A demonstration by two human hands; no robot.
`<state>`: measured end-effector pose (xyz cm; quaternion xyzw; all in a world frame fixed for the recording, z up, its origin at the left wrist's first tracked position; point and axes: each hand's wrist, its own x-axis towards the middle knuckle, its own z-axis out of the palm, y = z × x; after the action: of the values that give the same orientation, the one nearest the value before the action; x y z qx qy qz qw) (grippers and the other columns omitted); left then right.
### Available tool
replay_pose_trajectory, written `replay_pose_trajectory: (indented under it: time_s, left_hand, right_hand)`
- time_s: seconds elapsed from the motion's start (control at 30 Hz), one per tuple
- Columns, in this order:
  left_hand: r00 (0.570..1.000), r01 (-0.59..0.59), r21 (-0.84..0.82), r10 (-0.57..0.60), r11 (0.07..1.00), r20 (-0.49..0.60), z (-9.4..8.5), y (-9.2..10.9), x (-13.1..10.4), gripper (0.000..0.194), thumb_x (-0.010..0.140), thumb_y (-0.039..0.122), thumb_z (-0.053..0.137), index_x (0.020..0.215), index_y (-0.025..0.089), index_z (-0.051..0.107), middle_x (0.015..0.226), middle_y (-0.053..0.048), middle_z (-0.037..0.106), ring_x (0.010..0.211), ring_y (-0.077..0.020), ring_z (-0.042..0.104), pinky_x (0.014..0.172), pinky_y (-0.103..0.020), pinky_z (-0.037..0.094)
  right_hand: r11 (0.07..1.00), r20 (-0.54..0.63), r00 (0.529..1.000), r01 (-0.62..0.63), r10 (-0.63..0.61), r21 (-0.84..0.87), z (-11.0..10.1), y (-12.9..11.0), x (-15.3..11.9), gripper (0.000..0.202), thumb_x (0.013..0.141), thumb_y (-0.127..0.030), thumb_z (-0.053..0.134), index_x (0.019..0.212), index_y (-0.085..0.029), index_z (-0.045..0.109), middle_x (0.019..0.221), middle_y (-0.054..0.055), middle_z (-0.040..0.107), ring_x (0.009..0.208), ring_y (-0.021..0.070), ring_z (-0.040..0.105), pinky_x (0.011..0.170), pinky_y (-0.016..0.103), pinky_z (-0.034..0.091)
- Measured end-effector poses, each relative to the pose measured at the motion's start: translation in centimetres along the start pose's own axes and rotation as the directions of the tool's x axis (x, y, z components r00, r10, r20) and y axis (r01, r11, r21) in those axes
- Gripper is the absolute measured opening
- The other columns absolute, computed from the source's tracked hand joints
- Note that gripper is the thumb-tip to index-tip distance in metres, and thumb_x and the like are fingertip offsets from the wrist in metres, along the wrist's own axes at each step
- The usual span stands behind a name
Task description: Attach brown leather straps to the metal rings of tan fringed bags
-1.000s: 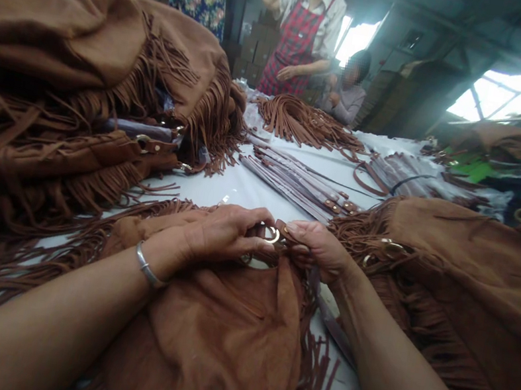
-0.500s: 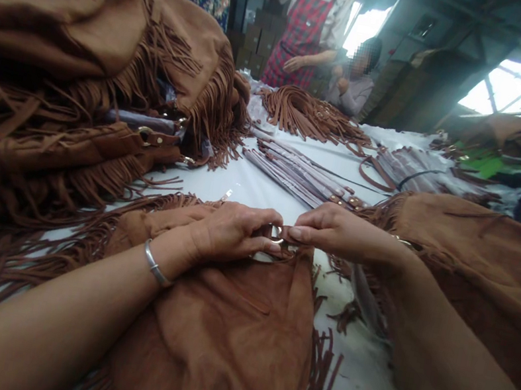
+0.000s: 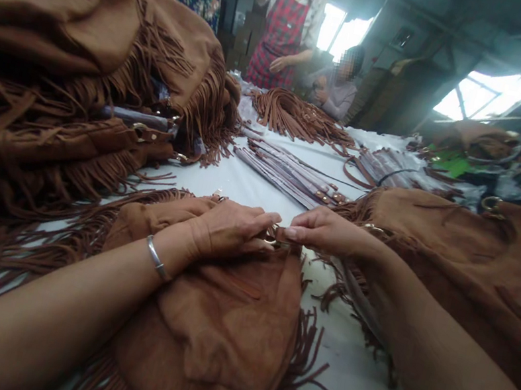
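Note:
A brown suede bag (image 3: 218, 322) with long fringe lies on the white table in front of me. At its top edge, my left hand (image 3: 234, 227) pinches a metal ring (image 3: 271, 236) between thumb and fingers. My right hand (image 3: 322, 231) meets it from the right, its thumb and fingers closed on a short brown leather tab (image 3: 282, 234) at the ring. My fingers partly cover the ring and the tab, so how they join is hard to see. A silver bracelet (image 3: 157, 257) circles my left wrist.
Fringed brown bags (image 3: 64, 19) are piled high at the left. Another brown bag (image 3: 442, 220) lies at the right. Wrapped straps (image 3: 289, 173) and a heap of leather strips (image 3: 299, 116) sit further back. Beyond the table is a person in a checked apron (image 3: 281, 37), with two others nearby.
The view has shifted slightly, so the background sits further left. My left fingers have closed in more tightly around the ring. Both hands stay together at the bag's top edge.

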<state>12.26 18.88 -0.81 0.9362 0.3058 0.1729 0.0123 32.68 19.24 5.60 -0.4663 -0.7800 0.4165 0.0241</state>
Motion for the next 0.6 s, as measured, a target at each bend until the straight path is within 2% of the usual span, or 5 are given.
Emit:
replay_pose_trajectory:
  time_s: [0.13, 0.27, 0.37, 0.5, 0.6]
  left_hand:
    - [0.998, -0.010, 0.038, 0.008, 0.999, 0.056, -0.7, 0.4, 0.2, 0.037, 0.092, 0.044, 0.036, 0.109, 0.014, 0.050, 0.092, -0.008, 0.061, 0.080, -0.0231, 0.062, 0.066, -0.034, 0.049]
    - [0.999, 0.016, 0.125, -0.012, 0.992, -0.032, 0.1, 0.1, 0.1, 0.038, 0.093, 0.045, 0.032, 0.097, 0.012, 0.051, 0.086, -0.010, 0.062, 0.077, -0.0245, 0.062, 0.062, -0.035, 0.049]
    - [0.996, -0.007, 0.184, 0.023, 0.983, -0.085, 0.8, -0.2, 0.1, 0.039, 0.094, 0.045, 0.029, 0.094, 0.013, 0.052, 0.081, -0.009, 0.061, 0.072, -0.0232, 0.061, 0.055, -0.032, 0.046]
    - [0.998, -0.044, 0.168, 0.052, 0.985, -0.043, 0.8, -0.2, 0.1, 0.039, 0.093, 0.047, 0.031, 0.096, 0.014, 0.051, 0.082, -0.008, 0.061, 0.071, -0.0217, 0.062, 0.055, -0.031, 0.046]
    - [0.997, -0.081, 0.143, 0.080, 0.986, 0.017, 0.3, 0.2, 0.2, 0.037, 0.093, 0.046, 0.032, 0.100, 0.015, 0.050, 0.084, -0.006, 0.061, 0.072, -0.0215, 0.062, 0.058, -0.031, 0.048]
  right_hand:
    - [0.949, 0.204, 0.979, -0.062, -0.002, 0.309, -2.9, 1.3, 2.2, 0.035, 0.065, -0.043, 0.071, 0.064, -0.010, 0.060, 0.055, -0.001, 0.050, 0.049, 0.0063, 0.036, 0.046, 0.021, 0.023]
    - [0.915, 0.234, 0.972, -0.105, 0.011, 0.391, -3.0, 2.0, 3.4, 0.034, 0.066, -0.042, 0.071, 0.066, -0.010, 0.060, 0.056, -0.001, 0.050, 0.048, 0.0057, 0.035, 0.044, 0.020, 0.019]
    - [0.932, 0.179, 0.984, -0.061, -0.004, 0.357, -2.0, 1.9, 2.7, 0.036, 0.069, -0.044, 0.069, 0.065, -0.010, 0.058, 0.052, -0.004, 0.042, 0.047, 0.0047, 0.028, 0.044, 0.020, 0.016]
    - [0.990, 0.019, 1.000, 0.018, -0.021, 0.140, -0.9, 0.7, 0.8, 0.039, 0.073, -0.045, 0.064, 0.057, -0.011, 0.054, 0.050, -0.006, 0.033, 0.049, 0.0050, 0.025, 0.044, 0.020, 0.018]
    - [0.994, 0.082, 0.996, 0.012, -0.021, 0.107, -1.3, 0.3, 0.5, 0.039, 0.073, -0.045, 0.064, 0.056, -0.011, 0.054, 0.050, -0.005, 0.034, 0.048, 0.0049, 0.026, 0.044, 0.020, 0.019]
